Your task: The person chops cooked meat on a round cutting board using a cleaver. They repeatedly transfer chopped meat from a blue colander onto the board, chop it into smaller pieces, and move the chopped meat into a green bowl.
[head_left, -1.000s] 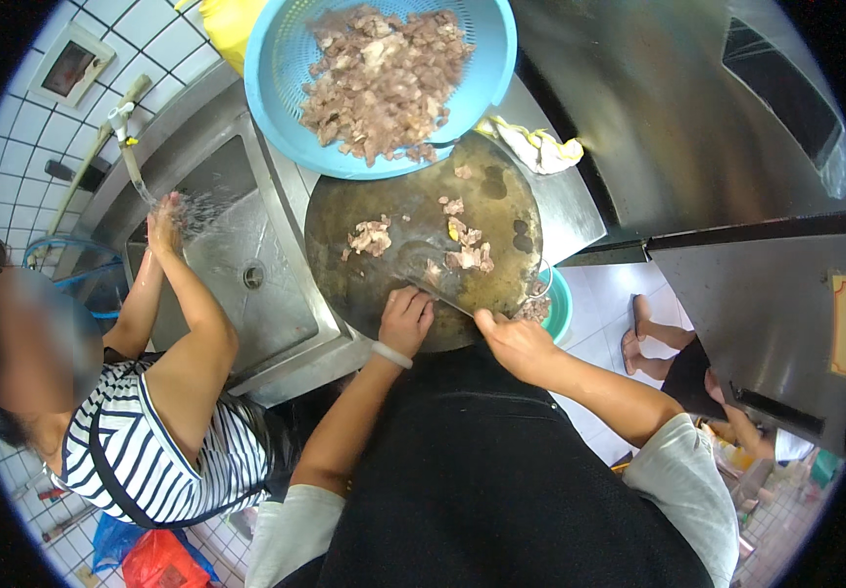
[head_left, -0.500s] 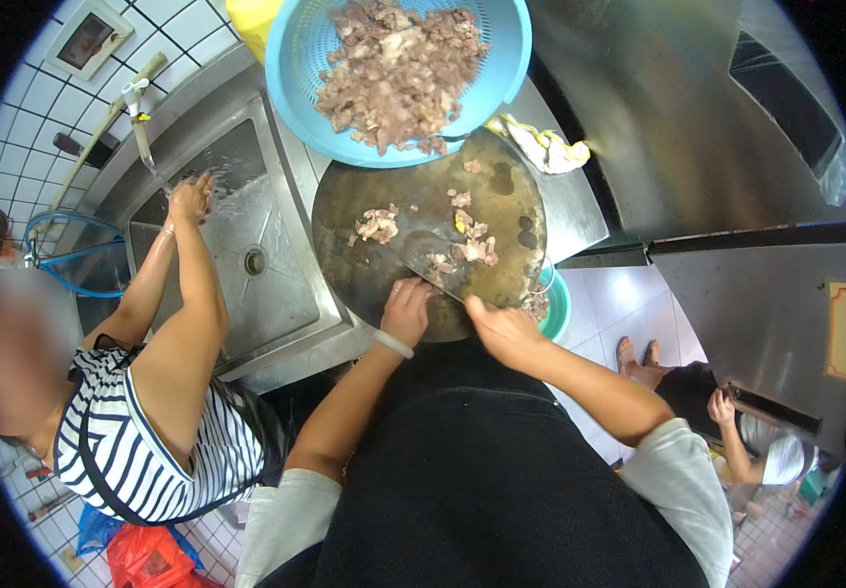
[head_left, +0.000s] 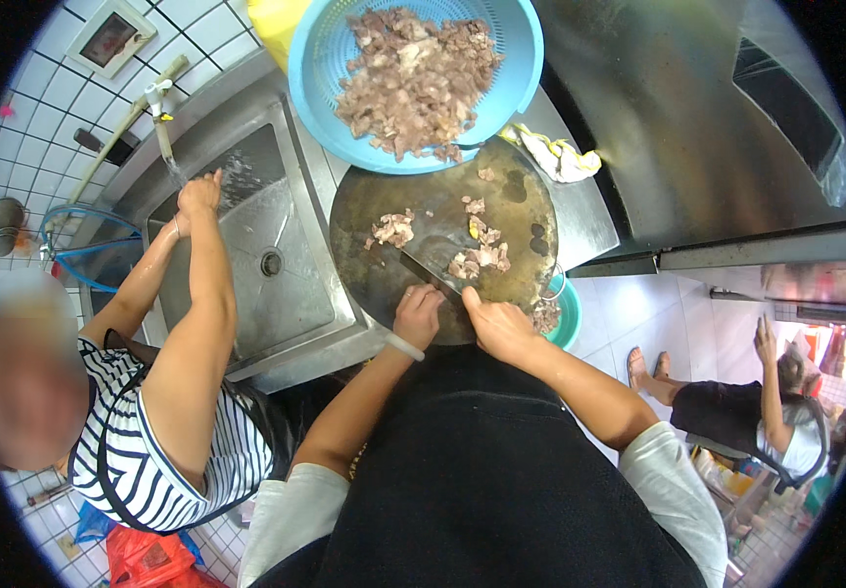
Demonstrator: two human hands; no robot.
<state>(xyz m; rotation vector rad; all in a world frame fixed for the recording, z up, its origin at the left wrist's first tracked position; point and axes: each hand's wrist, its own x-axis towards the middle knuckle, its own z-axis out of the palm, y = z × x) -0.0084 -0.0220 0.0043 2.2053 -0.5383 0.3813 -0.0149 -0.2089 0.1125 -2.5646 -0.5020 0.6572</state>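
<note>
My right hand [head_left: 503, 329] is closed round the handle of a kitchen knife [head_left: 431, 273], its blade slanting up and left over the round chopping board [head_left: 369, 269]. Curled at the board's near edge, my left hand [head_left: 418, 316] lies beside the blade; whatever its fingers might hold is hidden. Beyond the knife on the left sits a small heap of chopped meat [head_left: 393, 230]. More meat pieces [head_left: 482, 257] lie scattered right of the blade. At the far edge stands a blue colander [head_left: 313, 127] full of cut meat [head_left: 418, 78].
A steel sink [head_left: 320, 318] adjoins on the left, where another person [head_left: 173, 431] rinses their hands under a running tap [head_left: 160, 103]. A green basin [head_left: 570, 318] with meat sits below the board's right edge. A cloth [head_left: 555, 157] lies behind; another person [head_left: 726, 412] stands far right.
The meat bits beside the blade are no longer there; pieces lie together further right. The view has shifted slightly. At far right, a steel door has swung and the person there raises a hand.
</note>
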